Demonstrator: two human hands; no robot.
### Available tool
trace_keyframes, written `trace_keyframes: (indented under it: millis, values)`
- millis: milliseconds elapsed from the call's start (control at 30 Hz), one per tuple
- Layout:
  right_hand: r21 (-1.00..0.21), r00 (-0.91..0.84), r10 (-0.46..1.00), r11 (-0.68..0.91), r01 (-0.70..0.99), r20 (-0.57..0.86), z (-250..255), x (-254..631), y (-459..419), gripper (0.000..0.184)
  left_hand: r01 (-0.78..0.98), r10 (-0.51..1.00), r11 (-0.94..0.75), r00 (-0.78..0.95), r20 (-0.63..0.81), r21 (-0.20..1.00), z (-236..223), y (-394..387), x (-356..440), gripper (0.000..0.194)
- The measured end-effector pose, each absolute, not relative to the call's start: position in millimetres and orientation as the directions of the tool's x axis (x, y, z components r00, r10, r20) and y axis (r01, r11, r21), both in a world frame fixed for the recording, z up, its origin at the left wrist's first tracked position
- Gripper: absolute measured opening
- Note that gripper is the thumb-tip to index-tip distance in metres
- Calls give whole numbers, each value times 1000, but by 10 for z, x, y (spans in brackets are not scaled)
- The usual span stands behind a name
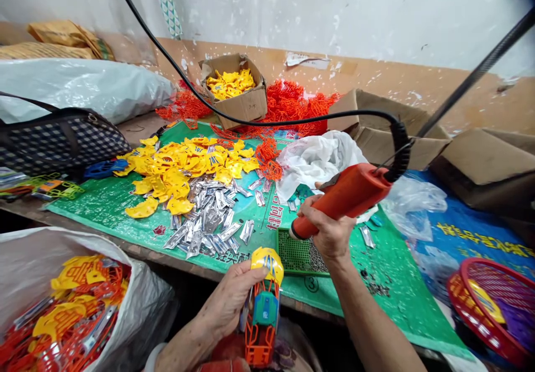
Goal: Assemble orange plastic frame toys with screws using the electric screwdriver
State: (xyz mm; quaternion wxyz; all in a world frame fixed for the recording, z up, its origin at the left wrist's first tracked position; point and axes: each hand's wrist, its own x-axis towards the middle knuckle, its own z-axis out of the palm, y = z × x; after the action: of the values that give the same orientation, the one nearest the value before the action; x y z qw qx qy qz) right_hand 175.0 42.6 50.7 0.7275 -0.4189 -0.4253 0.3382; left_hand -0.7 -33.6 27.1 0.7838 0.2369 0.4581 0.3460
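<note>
My left hand [225, 296] is closed around a toy car body [259, 341] with an orange frame, a yellow front panel and a teal middle piece, low at the front of the table. My right hand [332, 232] grips an orange electric screwdriver [349, 196], whose black cable leads up behind it. The screwdriver's nose points down and left over a green tray [288, 249] with small metal screws in it. Silver parts [211, 213] lie loose left of the tray, and a heap of yellow panels [184, 163] lies behind them.
A white sack [146, 288] of orange and yellow pieces stands at lower left. Behind are a cardboard box [240, 107] of yellow panels and a pile of orange frames [288, 101]. A white plastic bag [321, 157] lies mid-table; a red basket [480, 305] is at right.
</note>
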Motion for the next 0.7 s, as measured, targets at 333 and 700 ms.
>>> trace_keyframes:
  millis: [333, 700]
  values:
    - [-899, 427, 836, 425, -107, 345, 500, 1742, 441, 15, -373, 768, 639, 353, -534, 673, 256, -358, -15, 27]
    - [-901, 395, 842, 428, -76, 367, 523, 1706, 414, 15, -345, 776, 629, 322, -542, 697, 225, -348, -22, 30]
